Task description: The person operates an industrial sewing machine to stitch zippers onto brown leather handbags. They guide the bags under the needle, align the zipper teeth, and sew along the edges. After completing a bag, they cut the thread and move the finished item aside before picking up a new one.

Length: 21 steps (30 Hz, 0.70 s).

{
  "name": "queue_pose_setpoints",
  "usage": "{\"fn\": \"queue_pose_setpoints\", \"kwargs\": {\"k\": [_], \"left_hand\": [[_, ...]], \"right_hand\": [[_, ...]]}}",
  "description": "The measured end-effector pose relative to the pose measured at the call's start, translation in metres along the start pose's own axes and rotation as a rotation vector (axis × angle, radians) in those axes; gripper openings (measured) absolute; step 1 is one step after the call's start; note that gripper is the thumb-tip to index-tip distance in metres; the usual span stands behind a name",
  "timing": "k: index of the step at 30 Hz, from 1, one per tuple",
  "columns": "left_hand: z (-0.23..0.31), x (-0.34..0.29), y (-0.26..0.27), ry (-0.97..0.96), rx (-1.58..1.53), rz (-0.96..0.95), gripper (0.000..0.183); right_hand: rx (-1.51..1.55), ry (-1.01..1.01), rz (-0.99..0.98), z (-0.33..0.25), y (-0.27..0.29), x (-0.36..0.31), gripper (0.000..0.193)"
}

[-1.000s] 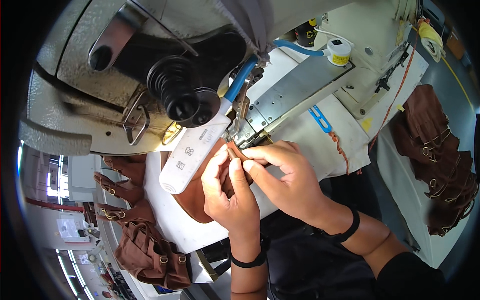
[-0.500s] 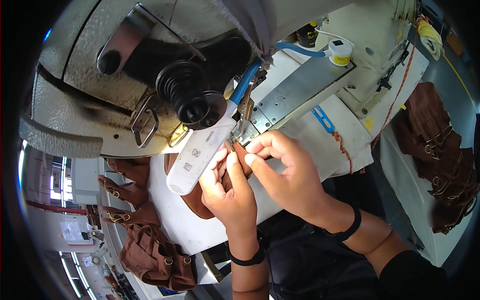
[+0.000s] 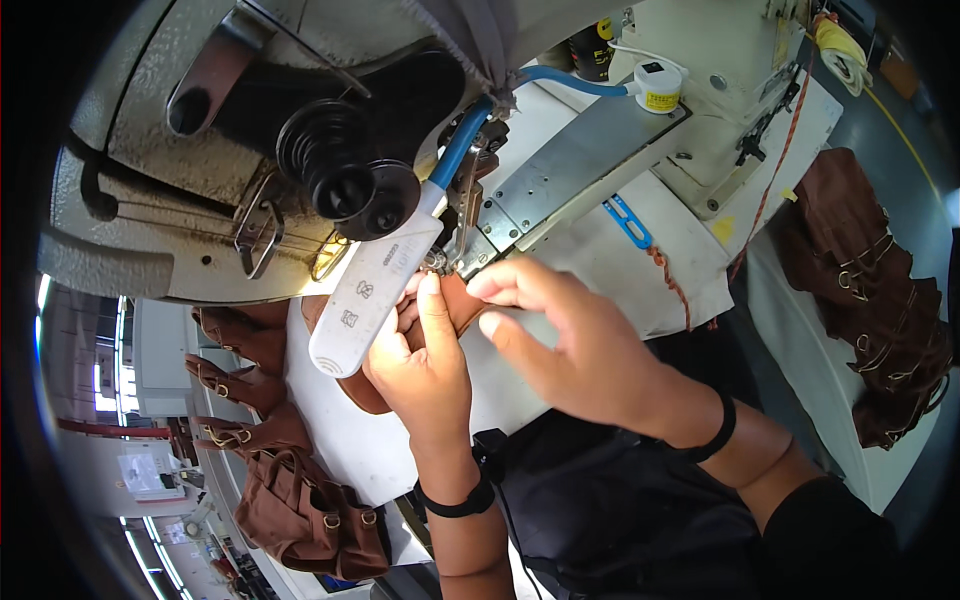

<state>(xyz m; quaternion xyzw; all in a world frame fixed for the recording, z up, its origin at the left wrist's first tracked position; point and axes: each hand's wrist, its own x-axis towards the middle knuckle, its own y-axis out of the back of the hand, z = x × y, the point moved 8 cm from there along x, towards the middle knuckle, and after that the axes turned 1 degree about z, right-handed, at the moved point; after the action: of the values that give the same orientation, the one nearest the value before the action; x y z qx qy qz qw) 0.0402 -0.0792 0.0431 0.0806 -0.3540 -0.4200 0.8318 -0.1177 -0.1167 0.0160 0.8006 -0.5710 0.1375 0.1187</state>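
My left hand (image 3: 425, 375) pinches a brown leather piece (image 3: 458, 305) between thumb and fingers, beside the needle and presser foot of a sewing machine (image 3: 150, 220). The fingers beneath the leather are partly hidden. Just right of the leather is my right hand (image 3: 580, 345), its thumb and forefinger apart with nothing visible between them. A white lamp (image 3: 375, 295) on a blue stem hangs over the left fingers and hides part of the leather. Below the needle lies the metal bed plate (image 3: 560, 165) of the machine.
Brown leather bags (image 3: 305, 515) with brass rings line the left of the white table (image 3: 330, 445). More brown leather pieces (image 3: 850, 290) lie on a pale surface at right. A blue slotted tool (image 3: 628, 220) with a twisted orange cord rests near the machine bed.
My right hand has let go of the leather, and its thumb and forefinger have parted. My left hand still holds the piece near the needle. The whole view has shifted slightly.
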Motion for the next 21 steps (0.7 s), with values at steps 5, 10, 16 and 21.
{"fn": "queue_pose_setpoints", "kwargs": {"k": [5, 10, 16, 21], "left_hand": [[0.006, 0.005, 0.001, -0.106, 0.113, -0.039, 0.011], [-0.003, 0.004, 0.0, -0.121, 0.066, 0.013, 0.012], [0.01, -0.006, 0.003, -0.327, 0.248, 0.069, 0.019], [0.038, -0.046, -0.002, -0.628, 0.58, -0.014, 0.032]], "right_hand": [[0.088, 0.124, 0.136, 0.008, -0.003, -0.023, 0.028], [0.042, -0.066, 0.122, 0.059, 0.018, -0.021, 0.044], [-0.105, 0.01, 0.191, 0.094, -0.011, 0.012, 0.059], [0.524, -0.142, 0.074, 0.134, -0.046, 0.015, 0.051]]}}
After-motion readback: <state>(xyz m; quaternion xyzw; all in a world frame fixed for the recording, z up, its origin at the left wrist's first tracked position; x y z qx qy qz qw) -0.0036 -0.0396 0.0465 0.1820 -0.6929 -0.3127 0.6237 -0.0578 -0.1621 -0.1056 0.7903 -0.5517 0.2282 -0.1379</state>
